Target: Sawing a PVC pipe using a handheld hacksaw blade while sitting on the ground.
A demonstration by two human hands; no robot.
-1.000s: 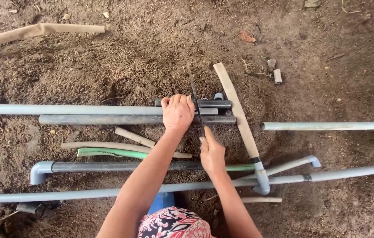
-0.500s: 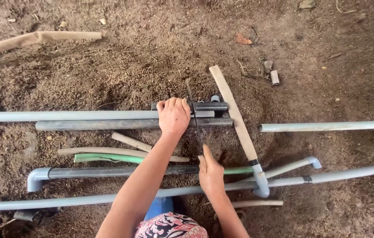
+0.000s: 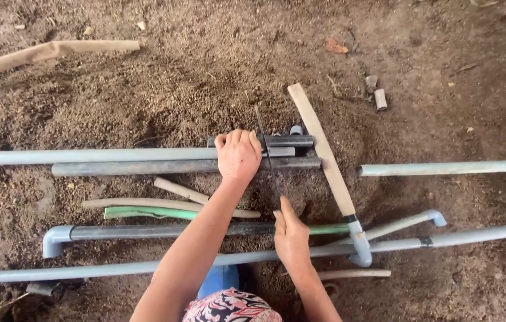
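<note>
Left hand point(image 3: 238, 156) palm down, fingers curled over the pale grey pipe point(image 3: 116, 156), pinning it to the dirt ground point(image 3: 205, 77). Right hand point(image 3: 290, 238) closed around the handle end of a thin saw blade point(image 3: 267, 156), thumb laid along it. Blade running away from the right hand, crossing the pinned pipe just right of the left hand's fingers. Can't tell how deep the blade sits in the pipe.

Directly under the left palm, touching the pale pipe: a dark grey pipe point(image 3: 145, 167), parallel. Just beyond the left fingertips: a short dark pipe piece point(image 3: 286, 141). Right of the blade: a flat tan wooden slat point(image 3: 318, 149) lying diagonally over the pipe ends, lower end at a grey fitting point(image 3: 360, 253) just right of the right hand.

Between the two hands: a couple of tan sticks point(image 3: 175, 191) and a green hose point(image 3: 145, 212). Under the left forearm: a dark pipe with a grey elbow point(image 3: 56, 238) at its far left end. Under the right wrist: a long pale pipe point(image 3: 86, 272) running both ways. Well right of both hands: a separate pale pipe point(image 3: 450, 169), apart from the pinned one. Far off to the upper left: a loose tan board point(image 3: 50, 52). Small pipe offcut point(image 3: 380, 99) beyond the slat, upper right.
</note>
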